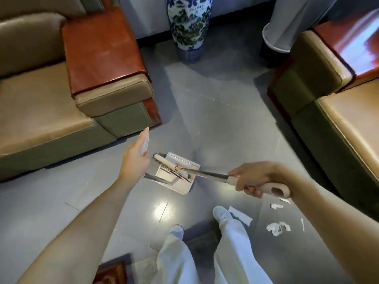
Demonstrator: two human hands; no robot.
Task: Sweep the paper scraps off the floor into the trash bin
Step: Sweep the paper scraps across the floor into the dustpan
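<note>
My right hand [255, 179] grips the pale pink handle of a broom [205, 174], whose metal shaft runs left to a brush head lying over the dustpan. My left hand [136, 158] holds the top of the dustpan's handle [145, 143], fingers round it. The white dustpan [180, 181] sits on the grey floor between my hands, its comb teeth facing the brush. White paper scraps [275, 227] lie scattered on the floor at the lower right, beside my right foot, with a larger sheet [241, 215] and more bits [276, 206] near them. No trash bin is in view.
A brown leather armchair [51, 111] with a wooden arm stands at the left, another sofa [338, 111] at the right. A tall blue-and-white vase [188, 29] stands at the back. My legs in white trousers [205, 253] are at the bottom.
</note>
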